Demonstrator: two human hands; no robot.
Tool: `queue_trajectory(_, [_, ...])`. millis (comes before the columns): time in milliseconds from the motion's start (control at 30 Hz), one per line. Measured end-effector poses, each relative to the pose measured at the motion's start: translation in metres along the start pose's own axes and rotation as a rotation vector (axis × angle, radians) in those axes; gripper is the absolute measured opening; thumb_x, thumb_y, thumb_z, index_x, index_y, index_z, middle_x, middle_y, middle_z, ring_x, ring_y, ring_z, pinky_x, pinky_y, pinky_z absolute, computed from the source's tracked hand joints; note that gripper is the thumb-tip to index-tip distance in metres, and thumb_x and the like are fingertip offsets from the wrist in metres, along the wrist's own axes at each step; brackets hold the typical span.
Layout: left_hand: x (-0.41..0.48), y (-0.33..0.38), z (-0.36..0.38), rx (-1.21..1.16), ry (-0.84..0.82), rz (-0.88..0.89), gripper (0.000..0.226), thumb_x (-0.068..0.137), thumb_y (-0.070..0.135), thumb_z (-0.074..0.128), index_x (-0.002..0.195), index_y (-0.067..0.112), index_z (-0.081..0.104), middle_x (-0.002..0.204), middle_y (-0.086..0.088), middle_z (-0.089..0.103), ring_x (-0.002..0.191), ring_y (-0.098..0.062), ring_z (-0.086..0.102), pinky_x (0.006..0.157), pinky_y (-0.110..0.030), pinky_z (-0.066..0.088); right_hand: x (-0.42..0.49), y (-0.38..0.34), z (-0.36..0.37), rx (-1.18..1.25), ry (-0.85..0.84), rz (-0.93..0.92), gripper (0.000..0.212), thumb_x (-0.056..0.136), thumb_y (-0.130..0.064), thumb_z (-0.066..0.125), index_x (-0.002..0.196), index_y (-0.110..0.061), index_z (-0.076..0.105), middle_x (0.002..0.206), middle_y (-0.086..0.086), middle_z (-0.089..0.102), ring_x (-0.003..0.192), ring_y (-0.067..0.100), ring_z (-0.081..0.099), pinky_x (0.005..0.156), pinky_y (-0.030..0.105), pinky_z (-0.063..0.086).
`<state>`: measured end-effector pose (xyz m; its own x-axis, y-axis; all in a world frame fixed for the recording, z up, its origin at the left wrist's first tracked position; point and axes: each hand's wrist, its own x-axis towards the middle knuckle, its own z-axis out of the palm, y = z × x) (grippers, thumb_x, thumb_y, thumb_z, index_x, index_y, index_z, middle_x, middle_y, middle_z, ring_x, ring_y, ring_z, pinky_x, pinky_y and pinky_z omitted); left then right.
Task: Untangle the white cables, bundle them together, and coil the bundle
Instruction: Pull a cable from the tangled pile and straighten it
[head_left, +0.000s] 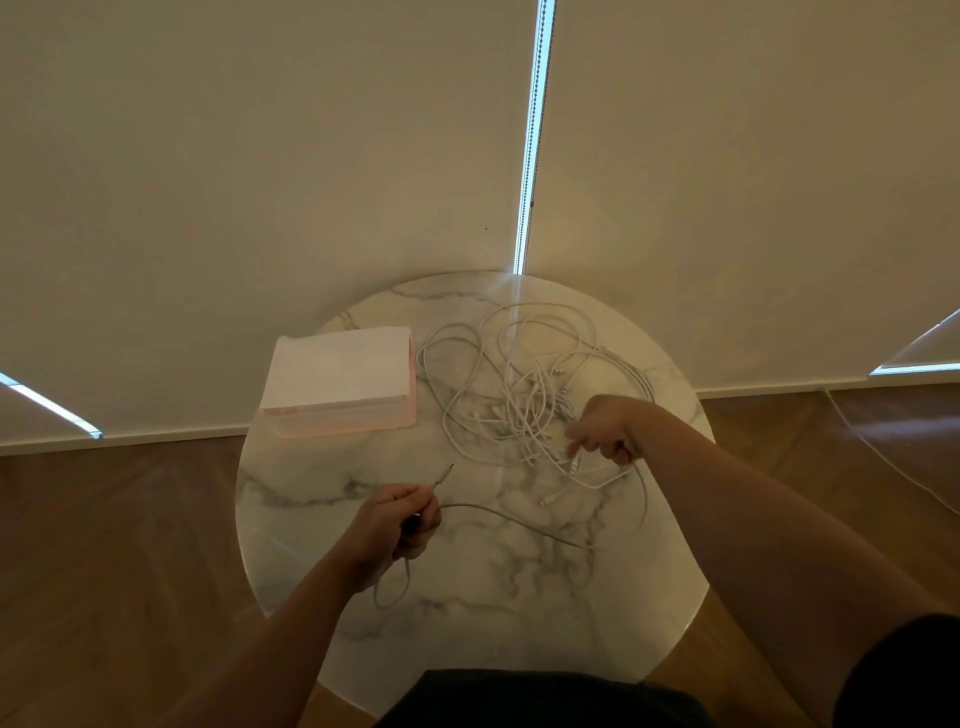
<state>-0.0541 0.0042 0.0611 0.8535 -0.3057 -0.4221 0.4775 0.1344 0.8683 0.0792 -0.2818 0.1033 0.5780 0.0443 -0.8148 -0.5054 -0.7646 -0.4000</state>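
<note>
A tangle of white cables lies spread over the far right part of the round marble table. My left hand grips one cable near its end, the plug tip sticking up past my fingers; that cable trails right across the table, and a loop of it hangs below my wrist. My right hand is curled at the near right edge of the tangle, its fingers pinching strands there. Another strand loops from that hand down toward the table's right side.
A pale pink and white box sits on the table's far left, beside the tangle. Wooden floor surrounds the table. Closed blinds fill the wall behind. A thin cord runs over the floor at right.
</note>
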Motion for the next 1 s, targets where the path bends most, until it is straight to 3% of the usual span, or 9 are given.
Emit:
queue_trajectory(100, [0.000, 0.002, 0.002, 0.003, -0.001, -0.001, 0.031, 0.088, 0.026, 0.047, 0.060, 0.011, 0.049, 0.058, -0.003, 0.032, 0.048, -0.011, 0.019, 0.043, -0.022, 0.020, -0.009, -0.017, -0.014, 0.323, 0.007, -0.256, 0.027, 0.086, -0.019, 0.069, 0.100, 0.004, 0.070, 0.063, 0.006, 0.046, 0.048, 0.013, 0.038, 0.049, 0.026, 0.032])
queue_trajectory(200, [-0.001, 0.002, 0.003, 0.013, 0.003, -0.002, 0.032, 0.087, 0.026, 0.047, 0.059, 0.012, 0.049, 0.058, -0.003, 0.032, 0.048, -0.012, 0.019, 0.043, -0.022, 0.019, -0.031, -0.041, -0.030, 0.850, -0.114, -0.617, 0.016, 0.099, -0.005, 0.047, 0.096, -0.001, 0.063, 0.072, 0.006, 0.055, 0.060, 0.014, 0.053, 0.061, 0.026, 0.047])
queue_trajectory(267, [-0.002, 0.001, 0.003, 0.021, 0.002, -0.001, 0.033, 0.087, 0.026, 0.046, 0.058, 0.012, 0.049, 0.057, -0.004, 0.031, 0.048, -0.012, 0.019, 0.043, -0.022, 0.019, -0.041, -0.051, -0.039, 1.024, -0.168, -0.751, 0.020, 0.100, -0.005, 0.041, 0.093, -0.005, 0.059, 0.074, 0.004, 0.055, 0.061, 0.013, 0.051, 0.058, 0.023, 0.045])
queue_trajectory(433, [-0.003, 0.003, 0.003, 0.020, -0.016, 0.002, 0.034, 0.089, 0.027, 0.047, 0.058, 0.012, 0.048, 0.058, -0.003, 0.029, 0.048, -0.011, 0.017, 0.044, -0.022, 0.017, -0.030, -0.045, -0.039, 0.791, -0.023, -0.534, 0.029, 0.103, -0.022, 0.043, 0.102, -0.004, 0.066, 0.060, -0.002, 0.039, 0.053, 0.012, 0.031, 0.049, 0.025, 0.029])
queue_trajectory(567, [-0.003, 0.004, 0.001, 0.029, -0.014, -0.001, 0.033, 0.089, 0.027, 0.046, 0.060, 0.011, 0.048, 0.058, -0.003, 0.032, 0.048, -0.012, 0.018, 0.043, -0.023, 0.017, -0.038, -0.054, -0.046, 0.994, -0.036, -0.802, 0.024, 0.101, -0.005, 0.043, 0.105, -0.001, 0.066, 0.073, 0.002, 0.056, 0.064, 0.012, 0.048, 0.061, 0.021, 0.044])
queue_trajectory(633, [-0.003, 0.003, 0.002, 0.029, -0.012, -0.002, 0.033, 0.088, 0.027, 0.046, 0.060, 0.011, 0.048, 0.058, -0.003, 0.032, 0.048, -0.012, 0.018, 0.043, -0.023, 0.017, -0.041, -0.058, -0.052, 1.037, -0.032, -0.873, 0.022, 0.100, -0.002, 0.044, 0.109, -0.002, 0.064, 0.078, 0.003, 0.057, 0.062, 0.012, 0.045, 0.057, 0.022, 0.040])
queue_trajectory(767, [-0.004, 0.004, 0.004, 0.036, -0.018, 0.001, 0.032, 0.088, 0.027, 0.047, 0.061, 0.009, 0.046, 0.057, -0.003, 0.031, 0.049, -0.012, 0.017, 0.045, -0.024, 0.014, -0.039, -0.053, -0.045, 0.822, -0.058, -0.581, 0.025, 0.100, -0.008, 0.042, 0.115, -0.005, 0.061, 0.067, 0.000, 0.037, 0.055, 0.011, 0.028, 0.050, 0.024, 0.026])
queue_trajectory(900, [-0.003, 0.006, 0.005, 0.040, -0.020, 0.004, 0.032, 0.088, 0.027, 0.046, 0.061, 0.010, 0.047, 0.057, -0.003, 0.032, 0.048, -0.012, 0.018, 0.045, -0.025, 0.015, -0.050, -0.059, -0.047, 1.043, -0.053, -0.852, 0.028, 0.098, 0.003, 0.043, 0.111, -0.010, 0.065, 0.072, 0.004, 0.056, 0.061, 0.015, 0.050, 0.059, 0.024, 0.043])
queue_trajectory(1000, [-0.001, 0.007, 0.004, 0.034, -0.016, 0.007, 0.032, 0.088, 0.027, 0.047, 0.061, 0.010, 0.048, 0.058, -0.004, 0.031, 0.049, -0.012, 0.018, 0.044, -0.023, 0.016, -0.050, -0.060, -0.050, 0.957, 0.133, -0.790, 0.024, 0.097, 0.006, 0.045, 0.104, -0.007, 0.064, 0.082, 0.010, 0.064, 0.064, 0.018, 0.059, 0.060, 0.026, 0.050])
